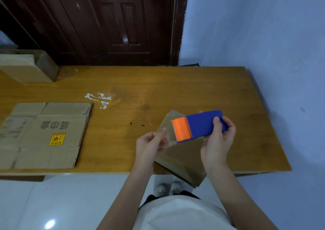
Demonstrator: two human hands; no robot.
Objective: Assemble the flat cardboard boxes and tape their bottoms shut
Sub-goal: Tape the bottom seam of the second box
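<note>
Right hand (218,138) wrapped around blue-and-orange plastic tape dispenser (198,126), above brown flat cardboard piece (182,157) at wooden table (175,85) near edge. Left hand (149,146) pinching clear tape end (168,138) beside dispenser. Printed flattened cardboard box (47,134) well left.

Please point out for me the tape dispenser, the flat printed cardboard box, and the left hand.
tape dispenser (204,125): head view, on its blue body.
flat printed cardboard box (52,134): head view, on the middle panel, near the yellow sticker.
left hand (149,144): head view, on the back of the hand.
</note>
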